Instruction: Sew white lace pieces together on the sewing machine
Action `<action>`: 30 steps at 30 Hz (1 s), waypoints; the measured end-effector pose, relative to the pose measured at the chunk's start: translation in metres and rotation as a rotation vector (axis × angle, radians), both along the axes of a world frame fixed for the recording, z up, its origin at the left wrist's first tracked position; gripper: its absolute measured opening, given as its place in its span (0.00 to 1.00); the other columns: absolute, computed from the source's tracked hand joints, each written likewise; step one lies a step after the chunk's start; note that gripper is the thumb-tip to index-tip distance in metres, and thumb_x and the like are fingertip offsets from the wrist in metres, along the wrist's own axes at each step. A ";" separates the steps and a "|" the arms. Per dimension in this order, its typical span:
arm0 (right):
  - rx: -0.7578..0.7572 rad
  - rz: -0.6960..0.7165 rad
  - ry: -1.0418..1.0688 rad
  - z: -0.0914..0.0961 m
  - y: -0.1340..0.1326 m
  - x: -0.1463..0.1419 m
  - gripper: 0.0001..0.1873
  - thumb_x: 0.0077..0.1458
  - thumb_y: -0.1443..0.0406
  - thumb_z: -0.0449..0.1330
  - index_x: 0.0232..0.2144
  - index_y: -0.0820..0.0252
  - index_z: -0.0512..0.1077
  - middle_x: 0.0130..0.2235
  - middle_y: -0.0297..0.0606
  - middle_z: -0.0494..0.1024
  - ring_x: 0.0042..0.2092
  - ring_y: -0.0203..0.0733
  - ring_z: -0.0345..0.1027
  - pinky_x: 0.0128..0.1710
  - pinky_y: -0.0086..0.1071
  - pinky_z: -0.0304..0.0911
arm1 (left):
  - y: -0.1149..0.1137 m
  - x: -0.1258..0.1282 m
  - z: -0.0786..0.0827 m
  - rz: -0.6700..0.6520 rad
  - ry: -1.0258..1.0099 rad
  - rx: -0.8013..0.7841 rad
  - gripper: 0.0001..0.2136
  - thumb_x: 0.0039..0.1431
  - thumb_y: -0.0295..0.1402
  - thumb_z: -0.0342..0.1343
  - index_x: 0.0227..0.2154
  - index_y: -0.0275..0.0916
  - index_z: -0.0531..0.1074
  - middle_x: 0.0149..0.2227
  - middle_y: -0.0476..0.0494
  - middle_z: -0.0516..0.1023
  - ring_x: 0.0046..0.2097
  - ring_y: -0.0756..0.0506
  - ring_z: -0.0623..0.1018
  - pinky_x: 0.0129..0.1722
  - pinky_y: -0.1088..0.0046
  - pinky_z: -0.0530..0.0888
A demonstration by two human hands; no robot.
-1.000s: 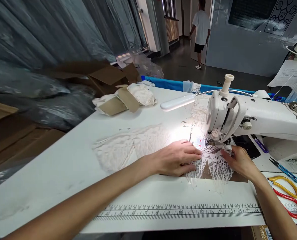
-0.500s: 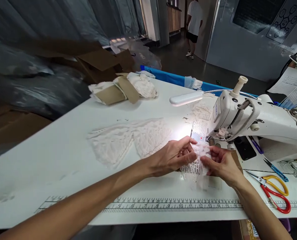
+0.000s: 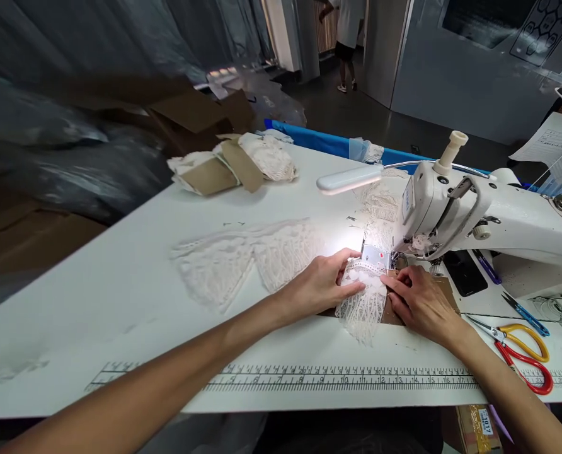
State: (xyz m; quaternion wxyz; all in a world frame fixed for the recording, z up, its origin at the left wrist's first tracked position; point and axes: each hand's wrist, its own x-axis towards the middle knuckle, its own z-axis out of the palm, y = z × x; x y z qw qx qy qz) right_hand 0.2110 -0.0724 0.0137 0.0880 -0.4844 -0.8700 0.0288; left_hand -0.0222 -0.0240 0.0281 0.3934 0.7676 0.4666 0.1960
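Note:
A white lace piece (image 3: 367, 277) with a scalloped band and a fringe-like lower part lies at the sewing machine's needle area, its top edge at the metal plate (image 3: 374, 253). My left hand (image 3: 326, 280) holds its left side, the thumb on top and the other fingers partly curled out of sight. At its right edge my right hand (image 3: 418, 299) grips with bent fingers, close to the presser foot. The white sewing machine (image 3: 451, 202) lights this spot. More lace (image 3: 380, 208) lies behind the plate. Left of my hands another white lace piece (image 3: 247, 258) is spread flat.
Scissors with red and yellow handles (image 3: 521, 353), blue snips (image 3: 527, 314) and a dark phone (image 3: 465, 272) lie at the right. A printed ruler (image 3: 309, 379) runs along the front edge. Bundled lace with card strips (image 3: 236, 165) sits at the back. A person (image 3: 347, 44) stands beyond.
The lace piece now lies flatter and its fringe is spread toward me. My right hand has turned palm-down at its edge; my left hand has shifted slightly left. The person behind has moved left.

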 end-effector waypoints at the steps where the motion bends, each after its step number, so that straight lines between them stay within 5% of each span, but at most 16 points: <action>1: -0.011 -0.009 -0.027 0.000 0.003 -0.001 0.17 0.65 0.64 0.53 0.54 0.57 0.71 0.41 0.45 0.70 0.39 0.45 0.67 0.39 0.40 0.70 | 0.000 0.000 -0.002 0.011 -0.014 0.024 0.23 0.54 0.43 0.56 0.50 0.35 0.68 0.20 0.58 0.65 0.23 0.49 0.68 0.24 0.74 0.64; 5: -0.082 -0.028 -0.016 -0.001 0.012 0.002 0.17 0.64 0.64 0.52 0.53 0.57 0.71 0.41 0.45 0.70 0.39 0.45 0.67 0.39 0.41 0.69 | 0.002 0.000 -0.005 0.031 -0.043 0.042 0.25 0.53 0.44 0.59 0.50 0.34 0.67 0.22 0.58 0.65 0.23 0.50 0.68 0.24 0.73 0.65; 13: -0.143 -0.051 0.376 -0.012 0.009 0.018 0.20 0.66 0.62 0.50 0.57 0.55 0.70 0.45 0.45 0.73 0.43 0.44 0.69 0.43 0.39 0.69 | 0.008 -0.003 -0.001 0.034 -0.056 -0.160 0.29 0.51 0.44 0.58 0.53 0.32 0.65 0.20 0.60 0.57 0.21 0.50 0.66 0.20 0.75 0.63; 20: -0.026 0.041 0.231 -0.016 0.009 0.015 0.19 0.67 0.63 0.50 0.55 0.55 0.73 0.45 0.45 0.71 0.40 0.43 0.68 0.42 0.40 0.66 | 0.012 -0.005 -0.002 0.048 -0.029 -0.138 0.30 0.49 0.47 0.60 0.52 0.33 0.68 0.22 0.58 0.56 0.23 0.50 0.63 0.21 0.75 0.60; 30: -0.080 0.019 0.214 -0.016 0.008 0.014 0.20 0.66 0.64 0.49 0.56 0.58 0.72 0.47 0.48 0.71 0.47 0.47 0.66 0.46 0.42 0.67 | 0.011 -0.004 -0.006 0.078 -0.032 -0.164 0.30 0.50 0.49 0.61 0.52 0.34 0.68 0.21 0.58 0.55 0.22 0.51 0.62 0.20 0.76 0.59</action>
